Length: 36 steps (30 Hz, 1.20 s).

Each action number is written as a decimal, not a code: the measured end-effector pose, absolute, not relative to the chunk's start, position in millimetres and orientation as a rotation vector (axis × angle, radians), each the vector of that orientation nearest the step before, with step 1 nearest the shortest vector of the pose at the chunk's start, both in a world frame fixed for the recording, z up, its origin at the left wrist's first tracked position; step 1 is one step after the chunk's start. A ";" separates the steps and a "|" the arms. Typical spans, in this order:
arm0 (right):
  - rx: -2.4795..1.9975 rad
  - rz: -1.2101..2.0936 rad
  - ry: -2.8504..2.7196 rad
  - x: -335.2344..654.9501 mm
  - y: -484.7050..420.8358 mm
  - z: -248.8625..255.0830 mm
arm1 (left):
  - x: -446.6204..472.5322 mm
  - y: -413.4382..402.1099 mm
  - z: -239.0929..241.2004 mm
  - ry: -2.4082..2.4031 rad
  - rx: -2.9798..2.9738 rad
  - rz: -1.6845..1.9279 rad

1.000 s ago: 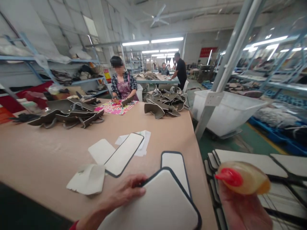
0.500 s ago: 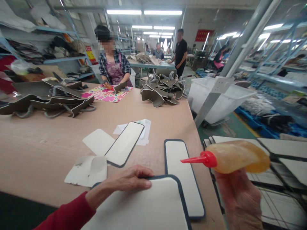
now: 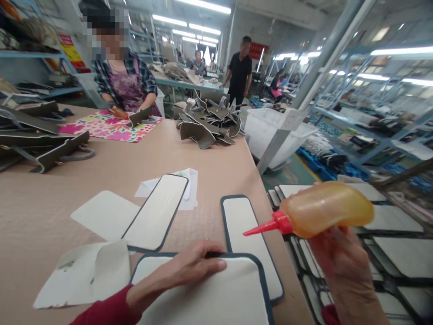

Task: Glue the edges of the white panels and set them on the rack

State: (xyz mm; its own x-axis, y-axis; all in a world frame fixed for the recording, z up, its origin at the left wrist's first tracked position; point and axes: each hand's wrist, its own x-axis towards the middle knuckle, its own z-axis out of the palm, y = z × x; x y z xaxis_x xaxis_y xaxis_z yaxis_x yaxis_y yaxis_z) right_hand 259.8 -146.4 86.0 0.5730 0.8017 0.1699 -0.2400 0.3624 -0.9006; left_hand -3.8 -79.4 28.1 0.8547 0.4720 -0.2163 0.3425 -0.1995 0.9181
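Observation:
My left hand pinches the far edge of a large cream panel with dark blue edging, thumb on top and fingers behind the rim. Raised above the table's right edge, my right hand is wrapped round a squeeze bottle of amber liquid. Its red nozzle points left, over a narrow edged panel that lies partly under the large one. Another edged panel lies left of centre, overlapping a plain cream piece. Nearer me is a stained, creased sheet.
Stacked edged panels stand to the right of the table. Brown bag pieces are heaped at its far end, more at left. Across the table a person works on a floral sheet. A white bin stands by a metal post.
My view has turned right and tilted, so the table things appear shifted left. The bottle's nozzle now dips lower. My left hand keeps its hold on the large panel.

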 end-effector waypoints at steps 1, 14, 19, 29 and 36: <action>-0.970 0.746 -0.720 263.6 -146.8 88.5 | -0.8 -75.0 27.1 0.598 1.785 0.141; -0.896 0.892 -0.870 277.5 -144.0 129.7 | 31.3 -23.2 141.1 0.215 2.205 -0.201; -0.907 0.928 -0.901 265.2 -149.8 127.1 | 38.2 -28.1 153.8 0.124 2.163 -0.262; -0.824 1.039 -0.876 265.4 -120.2 117.0 | 31.0 -15.1 153.7 0.092 2.047 -0.279; -0.851 1.038 -0.892 255.2 -119.1 123.0 | 29.9 -13.9 154.0 0.150 1.923 -0.268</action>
